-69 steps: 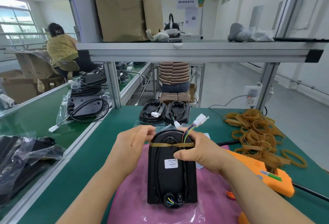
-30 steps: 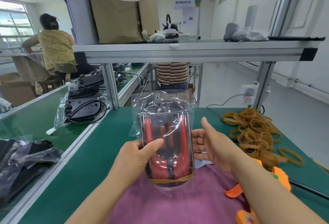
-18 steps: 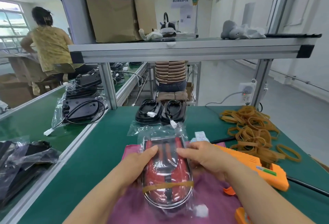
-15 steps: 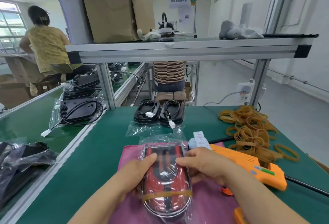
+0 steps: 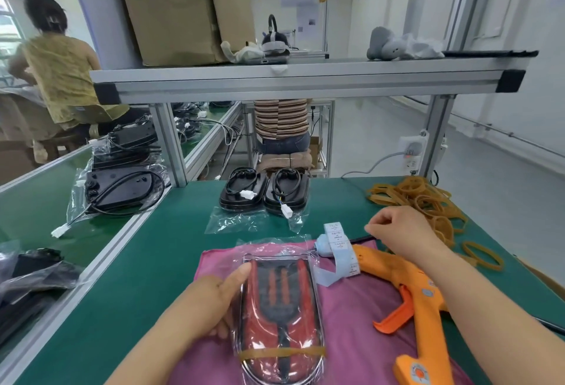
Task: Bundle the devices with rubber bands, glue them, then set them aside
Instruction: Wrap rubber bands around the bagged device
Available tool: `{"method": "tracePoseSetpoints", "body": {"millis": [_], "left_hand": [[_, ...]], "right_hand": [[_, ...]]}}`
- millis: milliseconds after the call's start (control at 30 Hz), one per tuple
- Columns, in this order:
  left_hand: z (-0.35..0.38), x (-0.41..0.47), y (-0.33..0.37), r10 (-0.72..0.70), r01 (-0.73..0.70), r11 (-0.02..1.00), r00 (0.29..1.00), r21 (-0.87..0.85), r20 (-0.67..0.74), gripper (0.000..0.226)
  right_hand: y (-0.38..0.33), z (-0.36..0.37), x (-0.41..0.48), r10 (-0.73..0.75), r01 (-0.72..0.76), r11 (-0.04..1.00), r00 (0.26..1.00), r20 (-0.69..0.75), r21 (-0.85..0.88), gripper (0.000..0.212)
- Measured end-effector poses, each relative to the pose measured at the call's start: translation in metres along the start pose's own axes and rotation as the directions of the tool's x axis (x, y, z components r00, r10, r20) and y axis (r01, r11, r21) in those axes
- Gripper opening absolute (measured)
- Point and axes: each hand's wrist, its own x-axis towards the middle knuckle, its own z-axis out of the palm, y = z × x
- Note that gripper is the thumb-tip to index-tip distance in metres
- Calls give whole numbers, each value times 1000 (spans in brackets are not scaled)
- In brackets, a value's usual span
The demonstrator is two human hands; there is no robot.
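Your left hand has the working grip. The thumb lies over the top face and the fingers tuck under the left edge of the bagged device, pinning it flat so it cannot slide. The device lies lengthwise, red-and-black face up in its clear bag, on the pink cloth at the near middle of the worktop; the cloth likely cushions the face underneath.

One rubber band crosses the device's near end and cinches the bag. The far end is bare, so I judge the bundling half done.

That would explain your right hand. It is off the device and above the worktop, between the label roll and the pile of rubber bands. Its fingers are curled in, thumb against forefinger, and I cannot tell whether that grip holds anything.

The glue gun lies just right of the device, nozzle away from you and handle toward you. That puts it within easy reach of your right hand for the gluing. Two black devices sit side by side at the far edge, well apart from your work, which looks like the set-aside spot.
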Motion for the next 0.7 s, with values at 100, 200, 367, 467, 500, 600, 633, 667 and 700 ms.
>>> {"method": "tracePoseSetpoints", "body": {"millis": [100,200,367,467,500,600,633,667,700], "left_hand": [[-2,2,0,49,-51,999,991,-11,-125,69],[-5,5,-4,104,-106,994,951,7,-291,69],[-6,4,-10,131,-177,981,910,-82,-393,50],[-7,4,-11,103,-174,974,907,-141,-409,41],[-6,5,-11,102,-182,971,903,-156,-417,38],[-6,5,-7,107,-216,957,884,-194,-455,34],[-6,5,-4,114,-229,953,877,-198,-466,34],[-6,5,-1,120,-241,949,872,-204,-474,34],[-6,4,3,124,-250,945,871,-212,-476,34]], "right_hand": [[15,2,14,19,-20,991,1000,-5,-130,12],[24,3,24,50,-43,931,999,8,-362,26],[40,-6,28,90,-16,770,992,84,-638,32],[40,-11,23,132,-63,749,990,55,-659,21],[39,-13,23,138,-86,754,990,30,-651,21],[35,-24,24,126,-142,818,990,-67,-558,24],[32,-28,25,119,-148,840,989,-89,-522,25],[29,-33,25,112,-146,860,989,-98,-489,26],[25,-37,26,104,-138,876,990,-98,-461,27]]}}
